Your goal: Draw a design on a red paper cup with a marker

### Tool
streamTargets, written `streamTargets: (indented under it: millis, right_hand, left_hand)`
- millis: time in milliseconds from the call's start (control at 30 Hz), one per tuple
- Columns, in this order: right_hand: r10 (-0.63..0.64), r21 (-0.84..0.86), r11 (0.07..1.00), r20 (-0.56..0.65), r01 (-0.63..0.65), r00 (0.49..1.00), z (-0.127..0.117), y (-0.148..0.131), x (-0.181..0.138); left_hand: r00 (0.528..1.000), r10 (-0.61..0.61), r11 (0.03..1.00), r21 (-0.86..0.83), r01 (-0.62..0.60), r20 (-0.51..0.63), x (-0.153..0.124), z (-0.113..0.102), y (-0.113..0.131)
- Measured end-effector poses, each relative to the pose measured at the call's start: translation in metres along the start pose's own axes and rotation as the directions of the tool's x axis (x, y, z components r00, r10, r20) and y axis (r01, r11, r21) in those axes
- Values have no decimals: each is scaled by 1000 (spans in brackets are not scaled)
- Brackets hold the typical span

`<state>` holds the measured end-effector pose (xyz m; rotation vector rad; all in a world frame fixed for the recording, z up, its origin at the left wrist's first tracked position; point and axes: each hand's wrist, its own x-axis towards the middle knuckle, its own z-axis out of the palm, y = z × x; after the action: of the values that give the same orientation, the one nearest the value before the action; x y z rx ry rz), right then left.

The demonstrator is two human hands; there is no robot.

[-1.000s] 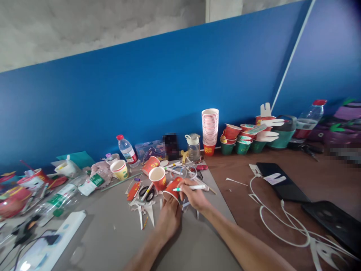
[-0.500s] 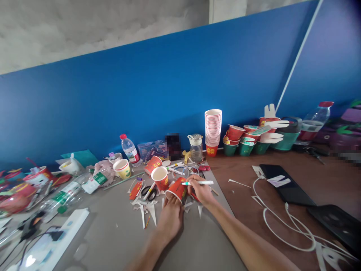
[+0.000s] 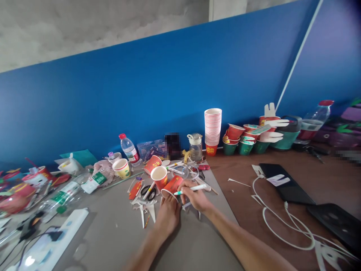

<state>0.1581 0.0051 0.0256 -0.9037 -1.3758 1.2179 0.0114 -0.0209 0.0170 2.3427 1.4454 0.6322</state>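
A red paper cup lies tipped over, its white-rimmed mouth facing me. My left hand reaches into that mouth and holds the cup from inside; the fingertips are hidden. In my right hand is a white marker, its green end pointing left at the cup near the rim. Just behind stands an upright red paper cup, and another red cup lies on its side. Black-handled scissors and white paper scraps lie left of my left hand.
A tall stack of paper cups stands by the blue partition. Right of it are red and green cups. A phone and white cable lie at right, a power strip and plastic bottles at left.
The held cup has shifted left and tilted lower, with its mouth turned more toward me. My right hand and the marker have moved left and slightly down, the marker now slanting.
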Motion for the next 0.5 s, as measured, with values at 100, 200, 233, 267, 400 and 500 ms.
streamTargets:
  millis: [100, 200, 233, 267, 400, 500]
  right_hand:
    - [-12, -26, 1000, -109, 10, 994, 1, 0, 1]
    - [-12, -32, 999, -154, 7, 988, 1, -1, 1]
    - [-1, -11, 1000, -108, 0, 994, 1, -1, 1]
    - [11, 14, 1000, -54, -11, 998, 2, 0, 1]
    - [45, 33, 999, -64, -43, 997, 1, 2, 2]
    - [61, 23, 998, -135, -58, 989, -1, 3, 3]
  left_hand:
    - [1000, -11, 1000, -13, 11, -2, 0, 0, 0]
    - [1000, -8, 1000, -13, 8, 5, 1, 0, 0]
    - [1000, -3, 1000, -12, 3, -1, 1, 0, 0]
    - [1000, 2, 1000, -11, -2, -6, 0, 0, 0]
    - [1000, -12, 1000, -1, 12, -5, 0, -1, 0]
    - [999, -31, 1000, 7, 31, 13, 0, -1, 1]
